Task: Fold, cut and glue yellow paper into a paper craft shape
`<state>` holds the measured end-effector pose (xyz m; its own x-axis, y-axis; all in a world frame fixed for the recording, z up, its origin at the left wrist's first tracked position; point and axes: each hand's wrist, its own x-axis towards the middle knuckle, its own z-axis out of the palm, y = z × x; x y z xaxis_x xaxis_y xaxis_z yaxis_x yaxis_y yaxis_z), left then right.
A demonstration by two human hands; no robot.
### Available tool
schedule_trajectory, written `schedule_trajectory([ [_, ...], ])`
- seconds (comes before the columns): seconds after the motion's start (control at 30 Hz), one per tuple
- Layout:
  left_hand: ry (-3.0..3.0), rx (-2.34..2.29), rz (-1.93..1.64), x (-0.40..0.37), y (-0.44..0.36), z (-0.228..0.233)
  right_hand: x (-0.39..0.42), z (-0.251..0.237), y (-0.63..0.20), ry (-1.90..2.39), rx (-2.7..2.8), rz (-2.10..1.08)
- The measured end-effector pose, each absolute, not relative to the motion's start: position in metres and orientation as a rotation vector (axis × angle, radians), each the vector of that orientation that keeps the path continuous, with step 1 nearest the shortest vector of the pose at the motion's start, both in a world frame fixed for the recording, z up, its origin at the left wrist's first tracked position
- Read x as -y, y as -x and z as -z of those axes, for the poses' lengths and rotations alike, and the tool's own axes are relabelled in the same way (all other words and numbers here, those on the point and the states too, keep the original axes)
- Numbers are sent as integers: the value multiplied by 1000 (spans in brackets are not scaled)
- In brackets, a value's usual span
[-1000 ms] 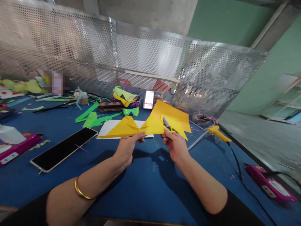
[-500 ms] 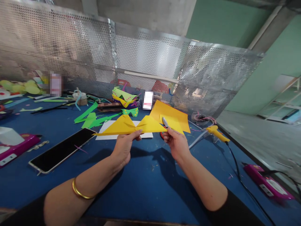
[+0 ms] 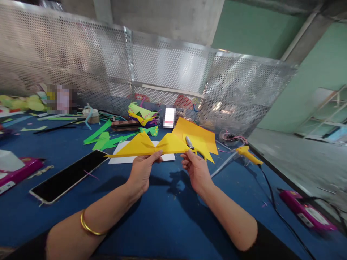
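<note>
My left hand [image 3: 143, 168] pinches the lower edge of a yellow paper shape [image 3: 141, 145] like a bow with two pointed wings, held above the blue table [image 3: 168, 213]. My right hand [image 3: 195, 169] grips small scissors [image 3: 190, 143], whose metal blades point up against the shape's right wing. More yellow paper [image 3: 199, 135] lies behind the scissors. A white sheet [image 3: 168, 156] lies flat under the shape.
A phone [image 3: 67, 176] lies at the left, with a magenta device [image 3: 16, 172] beyond it. Green paper strips [image 3: 104, 137] and a stack of coloured cut-outs [image 3: 142, 115] lie further back. A yellow glue gun [image 3: 248, 153] with a black cord and another magenta device [image 3: 307, 215] lie at the right. A perforated metal screen [image 3: 162, 68] borders the table.
The yellow shape has tilted flatter and moved slightly left with both hands. The scissors stay at its right wing.
</note>
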<state>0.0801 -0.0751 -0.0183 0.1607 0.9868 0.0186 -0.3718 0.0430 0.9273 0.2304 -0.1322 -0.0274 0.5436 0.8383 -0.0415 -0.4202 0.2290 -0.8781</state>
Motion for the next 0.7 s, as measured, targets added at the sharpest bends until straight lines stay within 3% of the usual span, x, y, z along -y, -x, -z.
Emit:
schedule_trajectory([
  [0.27,-1064,-790,-1043,90,-88,26,140,32,-207,1017,570,-939],
  [0.7,-937,-849,-1176,80,-84,21,139,23,-217,1041,532,-872],
])
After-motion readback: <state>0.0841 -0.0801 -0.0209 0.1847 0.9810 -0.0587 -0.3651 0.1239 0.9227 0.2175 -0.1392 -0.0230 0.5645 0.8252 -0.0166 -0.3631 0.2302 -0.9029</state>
